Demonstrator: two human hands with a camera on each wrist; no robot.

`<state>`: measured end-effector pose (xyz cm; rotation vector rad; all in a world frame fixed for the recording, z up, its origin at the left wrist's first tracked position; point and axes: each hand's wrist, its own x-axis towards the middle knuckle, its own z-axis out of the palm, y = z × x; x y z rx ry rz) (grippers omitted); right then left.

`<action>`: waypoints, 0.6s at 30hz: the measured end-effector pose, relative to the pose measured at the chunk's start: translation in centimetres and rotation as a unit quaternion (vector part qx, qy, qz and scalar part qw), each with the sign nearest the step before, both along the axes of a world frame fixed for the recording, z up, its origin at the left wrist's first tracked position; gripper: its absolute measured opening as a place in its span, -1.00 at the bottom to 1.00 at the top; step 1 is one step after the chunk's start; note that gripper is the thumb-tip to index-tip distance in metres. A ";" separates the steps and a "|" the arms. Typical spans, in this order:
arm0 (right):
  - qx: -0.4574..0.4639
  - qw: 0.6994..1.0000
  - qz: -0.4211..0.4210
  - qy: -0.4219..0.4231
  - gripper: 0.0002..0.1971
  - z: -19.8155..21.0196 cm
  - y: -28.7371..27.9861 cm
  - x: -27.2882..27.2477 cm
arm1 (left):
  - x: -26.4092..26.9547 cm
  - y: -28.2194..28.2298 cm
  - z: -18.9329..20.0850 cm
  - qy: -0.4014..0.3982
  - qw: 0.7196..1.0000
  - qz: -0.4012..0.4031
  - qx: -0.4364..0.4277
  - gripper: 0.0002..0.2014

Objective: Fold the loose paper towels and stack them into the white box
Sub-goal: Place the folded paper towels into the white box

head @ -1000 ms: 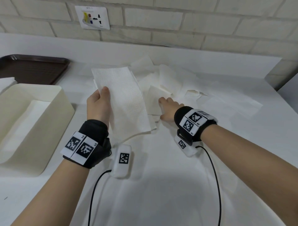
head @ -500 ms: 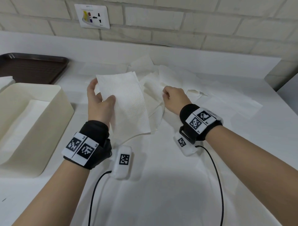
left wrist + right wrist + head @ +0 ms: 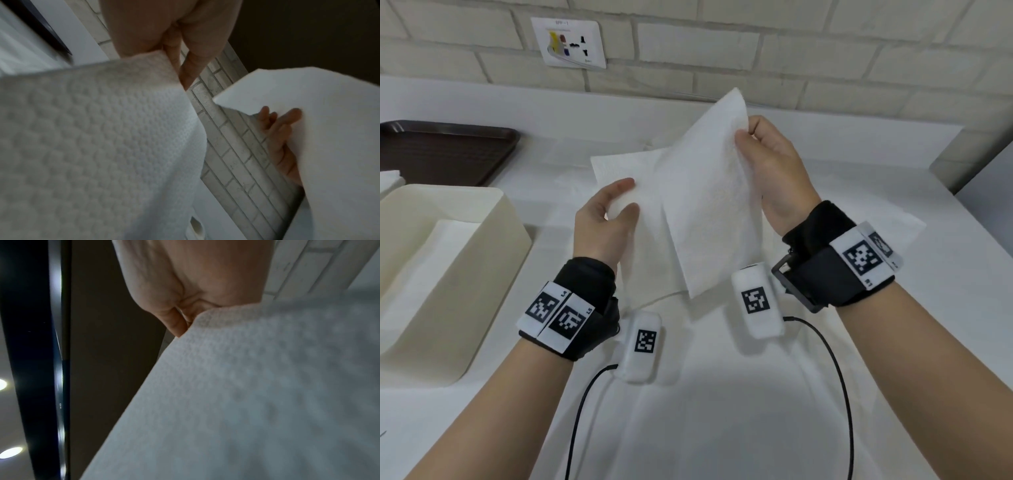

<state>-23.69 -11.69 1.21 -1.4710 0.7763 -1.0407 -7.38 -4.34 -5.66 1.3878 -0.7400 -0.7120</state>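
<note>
I hold two paper towels above the counter (image 3: pixel 722 411), one in each of my hands. My right hand (image 3: pixel 774 171) pinches the upper edge of the raised towel (image 3: pixel 709 205) between thumb and fingertips, so the sheet hangs tilted, one corner pointing up toward the wall and the lowest corner hanging just over the counter. Its surface is white with a fine dimpled embossing, clear in the left wrist view. My left hand (image 3: pixel 602 222) grips the second towel (image 3: pixel 619 168) at its side, thumb on the near face and fingers curled behind it; this sheet sits lower and partly behind the raised towel, the two overlapping in the head view.

The white box (image 3: pixel 448 274) stands on the counter to my left, near my left forearm, with what looks like flat white sheets lying inside. Beyond it a dark brown tray (image 3: pixel 441 150) rests against the back of the counter. More loose towels (image 3: pixel 876 222) lie flat on the counter past my right wrist.

The counter is white and meets a pale brick wall (image 3: pixel 791 44), which carries a white socket plate (image 3: pixel 568 42). Black bands with printed markers wrap both wrists, and black cables (image 3: pixel 585 411) trail from them across the counter toward me.
</note>
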 end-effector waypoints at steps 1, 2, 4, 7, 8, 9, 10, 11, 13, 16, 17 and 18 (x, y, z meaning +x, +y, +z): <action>0.010 1.000 -0.002 0.006 -0.74 -0.3 0.1 0.2 | -0.3 0.0 0.2 0.003 1.000 -0.017 -0.005 -0.70; 0.014 0.999 -0.011 0.028 -0.74 -0.6 0.2 0.3 | -0.7 -0.1 0.5 0.018 0.999 -0.036 -0.012 -0.74; 0.008 0.993 -0.045 0.109 -0.74 -1.3 0.5 0.6 | -1.7 -0.2 1.4 0.070 0.994 -0.074 -0.026 -0.82; -0.008 0.975 -0.071 0.211 -0.79 -2.4 0.7 0.3 | -3.2 -0.2 2.2 0.117 0.984 -0.127 -0.038 -0.66; -0.008 0.970 -0.072 0.231 -0.84 -2.6 0.8 0.1 | -3.6 -0.2 2.3 0.107 0.984 -0.134 -0.038 -0.66; -0.001 0.968 -0.071 0.242 -0.89 -2.9 0.8 -0.1 | -4.0 -0.1 2.5 0.088 0.987 -0.133 -0.039 -0.70; 0.010 0.968 -0.069 0.239 -0.89 -2.9 1.0 -0.2 | -4.3 -0.2 2.6 0.059 0.990 -0.126 -0.038 -0.76; 0.019 0.970 -0.065 0.233 -0.83 -3.1 1.1 -0.3 | -4.5 -0.3 2.6 0.031 0.992 -0.118 -0.036 -0.77; 0.015 0.968 -0.061 0.243 -0.60 -3.4 1.1 -0.8 | -4.6 -0.8 2.5 -0.001 0.994 -0.100 -0.034 -0.66; 0.007 0.966 -0.050 0.255 -0.56 -3.8 1.0 -1.9 | -4.7 -1.3 2.7 -0.014 0.994 -0.097 -0.058 -0.49; 0.008 0.972 -0.043 0.230 -0.64 -3.8 1.1 -2.2 | -4.9 -1.3 2.9 -0.019 0.992 -0.105 -0.071 -0.40; 0.010 0.979 -0.041 0.200 -0.73 -3.8 1.2 -2.4 | -5.1 -1.4 2.9 -0.020 0.990 -0.118 -0.079 -0.32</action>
